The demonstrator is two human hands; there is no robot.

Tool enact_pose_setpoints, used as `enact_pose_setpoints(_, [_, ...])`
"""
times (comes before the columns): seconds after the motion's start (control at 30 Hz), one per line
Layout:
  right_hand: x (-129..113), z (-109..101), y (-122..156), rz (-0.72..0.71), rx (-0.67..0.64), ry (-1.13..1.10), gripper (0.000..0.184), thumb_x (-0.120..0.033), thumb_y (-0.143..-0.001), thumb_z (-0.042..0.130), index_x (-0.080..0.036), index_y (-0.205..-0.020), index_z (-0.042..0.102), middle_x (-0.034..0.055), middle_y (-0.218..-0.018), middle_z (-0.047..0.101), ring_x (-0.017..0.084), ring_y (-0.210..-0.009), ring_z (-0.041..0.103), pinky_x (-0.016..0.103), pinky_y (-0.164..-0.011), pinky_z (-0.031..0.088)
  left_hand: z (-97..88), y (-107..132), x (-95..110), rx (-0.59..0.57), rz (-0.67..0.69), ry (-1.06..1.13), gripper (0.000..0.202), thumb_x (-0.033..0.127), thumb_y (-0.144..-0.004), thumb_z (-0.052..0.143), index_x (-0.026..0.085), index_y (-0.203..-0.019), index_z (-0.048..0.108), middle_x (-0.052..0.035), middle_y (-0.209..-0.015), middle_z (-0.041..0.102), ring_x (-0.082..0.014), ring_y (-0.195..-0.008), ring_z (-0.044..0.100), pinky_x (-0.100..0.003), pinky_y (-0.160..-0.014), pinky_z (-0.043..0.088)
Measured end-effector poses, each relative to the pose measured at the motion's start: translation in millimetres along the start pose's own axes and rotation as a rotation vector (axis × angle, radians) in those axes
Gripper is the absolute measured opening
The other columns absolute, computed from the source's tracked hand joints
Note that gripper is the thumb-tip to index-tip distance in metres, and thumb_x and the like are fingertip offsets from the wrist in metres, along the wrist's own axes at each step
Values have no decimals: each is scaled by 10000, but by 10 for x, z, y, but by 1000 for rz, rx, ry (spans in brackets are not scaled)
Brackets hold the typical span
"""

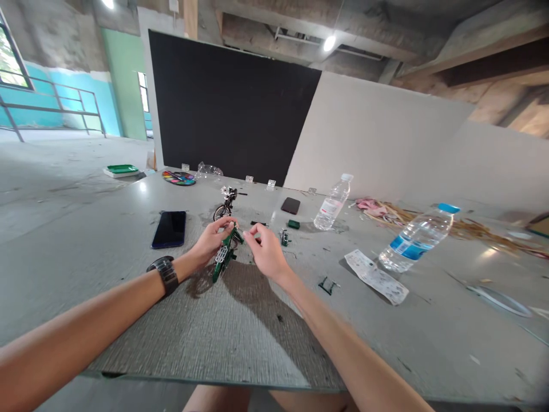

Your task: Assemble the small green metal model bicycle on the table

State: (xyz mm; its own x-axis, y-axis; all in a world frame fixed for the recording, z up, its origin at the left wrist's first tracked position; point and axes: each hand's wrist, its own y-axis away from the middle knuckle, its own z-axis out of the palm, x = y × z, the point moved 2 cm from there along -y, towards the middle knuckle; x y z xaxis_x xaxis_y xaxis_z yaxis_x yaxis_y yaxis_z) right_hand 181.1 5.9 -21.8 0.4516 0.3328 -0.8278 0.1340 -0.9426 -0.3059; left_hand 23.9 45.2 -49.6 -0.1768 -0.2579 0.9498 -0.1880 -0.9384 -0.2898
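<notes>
My left hand (211, 239), with a black watch on its wrist, is closed round the upper end of a small green model bicycle frame (223, 254) that slants down toward the table. My right hand (266, 250) is just to the right of it, thumb and forefinger pinched together near the frame's top; what they pinch is too small to name. A finished small black model bicycle (226, 204) stands upright behind the hands.
On the grey table (214, 337) lie a dark phone (170, 228), small green parts (294, 224) (283, 237) (327, 285), a black case (290, 205), two water bottles (332, 203) (416, 237), a paper leaflet (376, 277), a paint palette (179, 178) and straw-like scraps (472, 229). A black panel stands behind.
</notes>
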Motion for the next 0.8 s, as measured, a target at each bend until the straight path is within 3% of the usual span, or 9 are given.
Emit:
enact_pose_setpoints(0.1, [68, 40, -33, 313, -124, -388, 225, -421, -862, 557, -238, -776, 459, -142, -479, 198, 76, -385, 163, 228, -428, 191, -1, -17, -21, 0, 24, -71, 413, 526, -790, 708, 160, -976, 655, 11, -784, 565, -103, -624, 432, -227, -554, 311])
enact_pose_setpoints(0.17, [104, 45, -31, 367, -139, -449, 240, -449, -853, 569, -234, -796, 476, -145, -483, 201, 74, -382, 160, 227, -420, 189, 0, -29, -35, 1, 46, -100, 435, 551, -794, 695, 157, -975, 655, 1, -819, 576, -110, -657, 444, -228, -577, 325])
enact_pose_setpoints(0.23, [119, 14, -11, 258, -78, -292, 242, -451, -869, 560, -232, -808, 481, -117, -492, 295, 88, -395, 260, 231, -437, 227, 3, -33, -40, 2, 65, -102, 460, 579, -787, 692, 154, -960, 656, -8, -849, 581, -119, -695, 459, -227, -602, 344])
enact_pose_setpoints(0.3, [103, -25, 30, 52, -52, -18, 200, -416, -921, 506, -228, -852, 495, -80, -536, 413, 113, -456, 381, 239, -490, 279, 8, -27, -36, 1, 59, -83, 484, 603, -774, 696, 153, -946, 655, -9, -850, 576, -120, -702, 461, -224, -602, 350])
enact_pose_setpoints(0.37, [74, -54, 83, -161, -63, 261, 183, -366, -985, 415, -228, -929, 522, -45, -614, 522, 131, -536, 467, 245, -552, 305, 16, -13, -28, 1, 30, -44, 505, 616, -756, 711, 155, -954, 650, -3, -828, 567, -114, -676, 455, -220, -577, 343])
enact_pose_setpoints(0.43, [65, -77, 123, -276, -44, 511, 248, -348, -1029, 337, -239, -1005, 558, 0, -752, 633, 146, -609, 548, 249, -575, 303, 28, 1, -24, -6, -9, 17, 515, 609, -742, 729, 162, -982, 644, 5, -814, 566, -104, -645, 452, -216, -554, 338])
enact_pose_setpoints(0.53, [94, -81, 135, -302, 11, 823, 271, -346, -1047, 323, -260, -1104, 574, 45, -930, 722, 172, -632, 631, 261, -539, 268, 45, 5, -29, -3, -23, 63, 519, 600, -716, 757, 164, -977, 654, 10, -794, 572, -102, -642, 472, -212, -562, 360])
enact_pose_setpoints(0.63, [139, -33, 113, -296, -14, 1000, 260, -329, -1053, 328, -218, -1115, 555, 69, -831, 750, 209, -579, 663, 283, -497, 224, 59, -1, -38, -7, -31, 74, 501, 594, -723, 756, 163, -956, 651, 13, -765, 569, -101, -628, 481, -211, -549, 360])
enact_pose_setpoints(0.8, [151, 17, 77, -327, 0, 1101, 248, -288, -1059, 311, -193, -1037, 539, 79, -730, 747, 225, -562, 691, 285, -477, 199, 79, 20, -10, 9, -80, 133, 598, 610, -650, 799, 159, -1003, 629, 34, -746, 546, -77, -568, 417, -202, -502, 313])
